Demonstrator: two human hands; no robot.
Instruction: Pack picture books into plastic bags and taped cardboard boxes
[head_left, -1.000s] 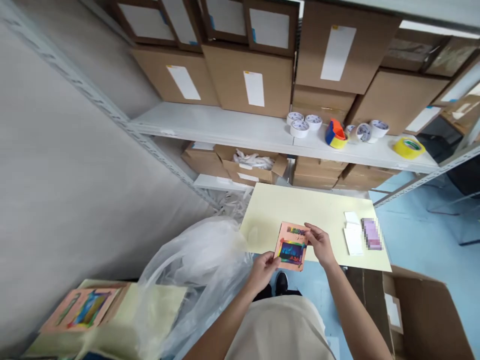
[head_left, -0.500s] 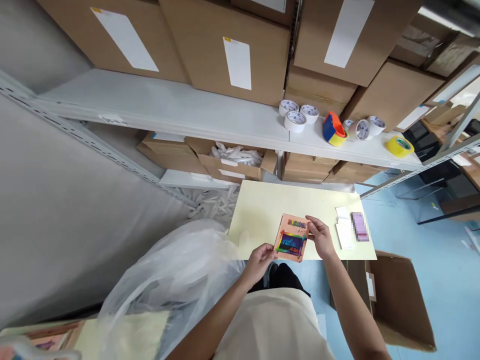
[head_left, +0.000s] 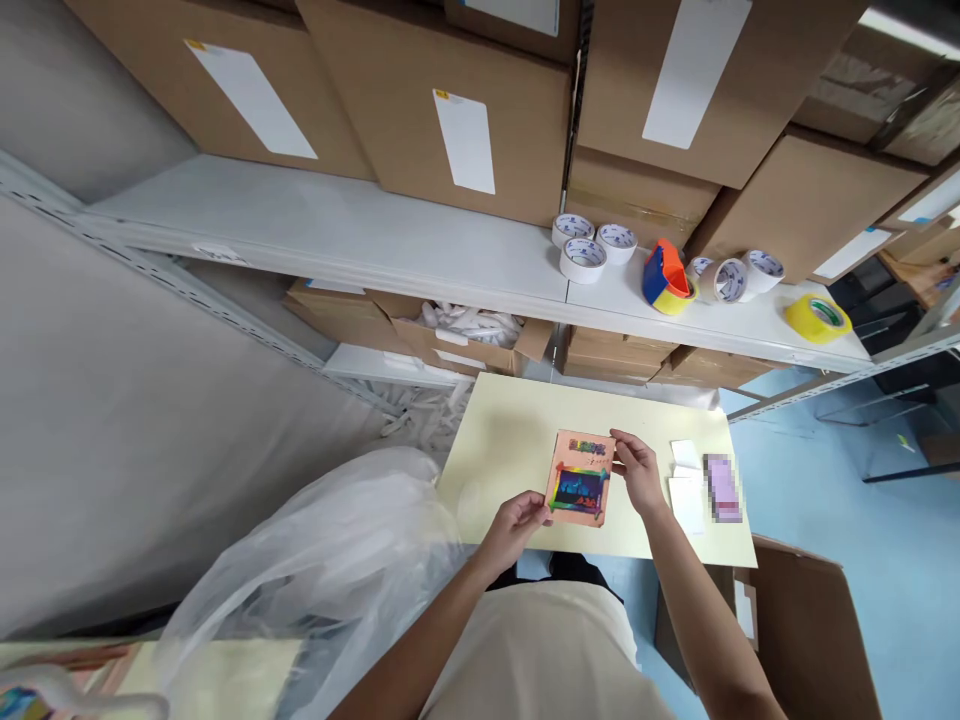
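A small pink card (head_left: 579,478) with a rainbow-framed picture is held between both hands over a pale yellow table (head_left: 510,440). My left hand (head_left: 517,522) pinches its lower left corner. My right hand (head_left: 636,470) grips its right edge with fingers curled. White slips of paper (head_left: 684,480) and a blurred purple item (head_left: 721,488) lie on the table just right of my right hand.
A big clear plastic bag (head_left: 322,590) bulges at lower left. A white shelf (head_left: 375,240) carries tape rolls (head_left: 589,245), a yellow tape roll (head_left: 817,318) and cardboard boxes (head_left: 465,100). An open box of white pieces (head_left: 472,330) sits below. Another cardboard box (head_left: 810,630) stands at lower right.
The view has tilted and shifted, so the table sits lower and the left stack of cards has left the frame. Both hands still hold the card, which has hardly moved.
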